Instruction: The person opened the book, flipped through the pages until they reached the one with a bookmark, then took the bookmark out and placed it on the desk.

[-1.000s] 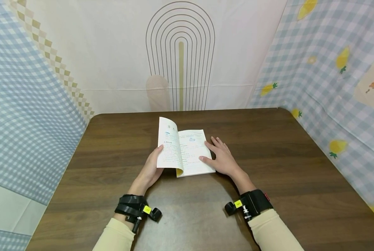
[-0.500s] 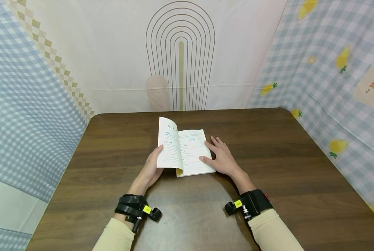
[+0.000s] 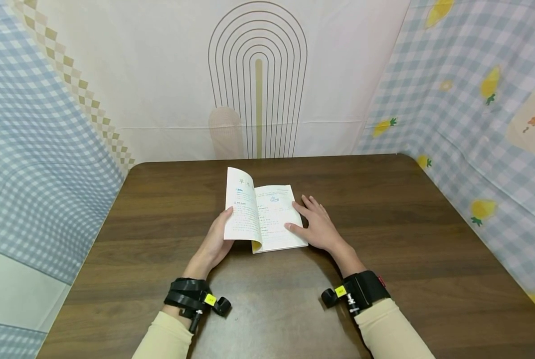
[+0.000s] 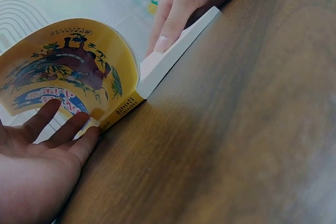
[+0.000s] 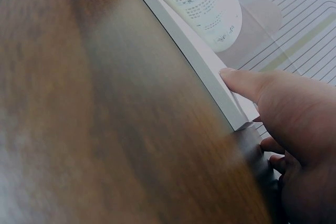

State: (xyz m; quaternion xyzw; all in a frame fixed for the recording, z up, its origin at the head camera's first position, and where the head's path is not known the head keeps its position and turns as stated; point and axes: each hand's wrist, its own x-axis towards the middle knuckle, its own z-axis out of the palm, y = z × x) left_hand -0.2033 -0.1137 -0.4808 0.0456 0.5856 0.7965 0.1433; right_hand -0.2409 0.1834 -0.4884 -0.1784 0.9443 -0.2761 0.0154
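Observation:
An open paperback book (image 3: 277,218) lies on the wooden table, its left side raised and curving upward. My left hand (image 3: 215,243) holds that raised side, thumb on the printed page and fingers behind the cover. The left wrist view shows the yellow illustrated cover (image 4: 79,61), with the fingers of the left hand (image 4: 47,156) against it. At the book's right edge rests my right hand (image 3: 318,227), fingers spread and thumb on the right page. In the right wrist view the thumb of the right hand (image 5: 299,108) touches the page near the thick edge of the page block (image 5: 194,59).
The brown wooden table (image 3: 159,199) spreads out on all sides of the book. Behind it hangs a pale curtain (image 3: 159,75) with an arch pattern. Blue checked cloth (image 3: 464,99) with yellow fruit prints hangs at the right. Each wrist wears a black strap (image 3: 188,291) with a small camera.

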